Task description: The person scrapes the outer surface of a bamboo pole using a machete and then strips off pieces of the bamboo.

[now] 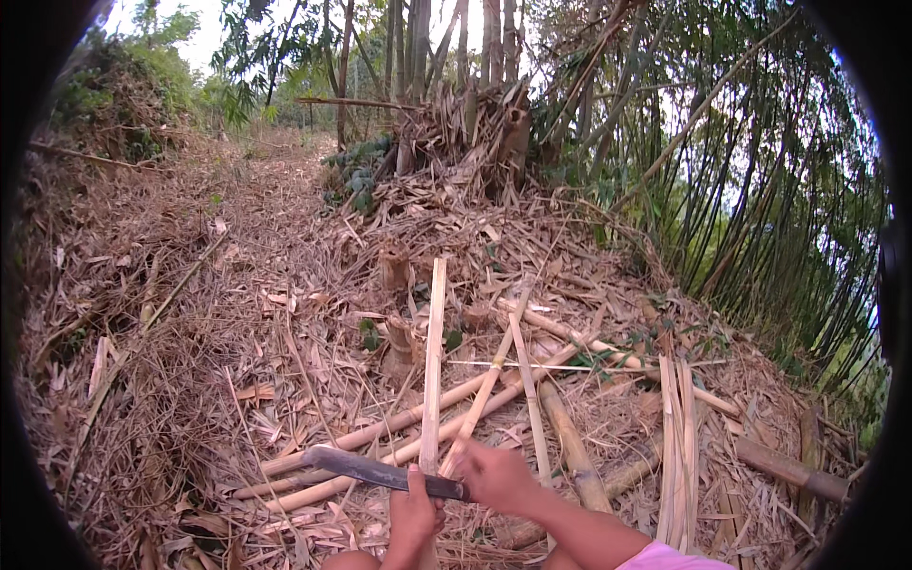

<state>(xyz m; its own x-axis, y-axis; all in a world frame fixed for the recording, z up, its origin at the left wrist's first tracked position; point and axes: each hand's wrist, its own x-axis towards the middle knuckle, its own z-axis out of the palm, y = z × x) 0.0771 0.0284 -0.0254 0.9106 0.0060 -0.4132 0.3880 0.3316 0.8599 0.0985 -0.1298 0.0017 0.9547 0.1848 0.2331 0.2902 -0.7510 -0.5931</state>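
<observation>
My left hand (412,513) is closed around the lower part of a long, pale bamboo strip (434,370), which stands nearly upright in front of me. Its thumb lies against a machete (375,470) with a dark blade. The blade crosses the strip, its curved tip pointing left. My right hand (499,480) is closed at the machete's right end, and its fingers hide the handle. Just behind those fingers, a split bamboo piece (489,380) slants up and away.
Bamboo poles (380,432) lie crossed on the leaf-strewn ground ahead. Several split strips (674,446) rest to my right, near a darker bamboo length (793,468). Cut stumps (399,342) stick up beyond the upright strip. A bamboo clump (456,57) rises behind a mound of dry sheaths.
</observation>
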